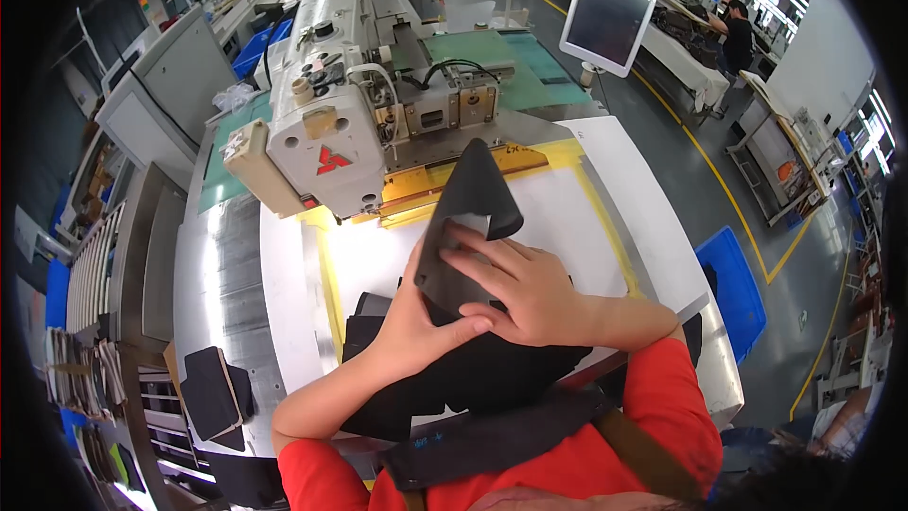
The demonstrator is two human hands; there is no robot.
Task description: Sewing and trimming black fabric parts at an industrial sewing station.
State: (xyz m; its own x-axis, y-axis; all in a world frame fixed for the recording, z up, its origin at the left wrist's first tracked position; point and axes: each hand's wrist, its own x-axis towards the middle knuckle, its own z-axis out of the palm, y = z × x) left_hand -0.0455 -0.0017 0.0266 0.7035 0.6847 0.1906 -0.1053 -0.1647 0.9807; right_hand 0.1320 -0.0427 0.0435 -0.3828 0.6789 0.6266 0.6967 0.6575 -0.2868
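A white-framed grey screen (608, 17) stands right of the sewing machine (331, 85).
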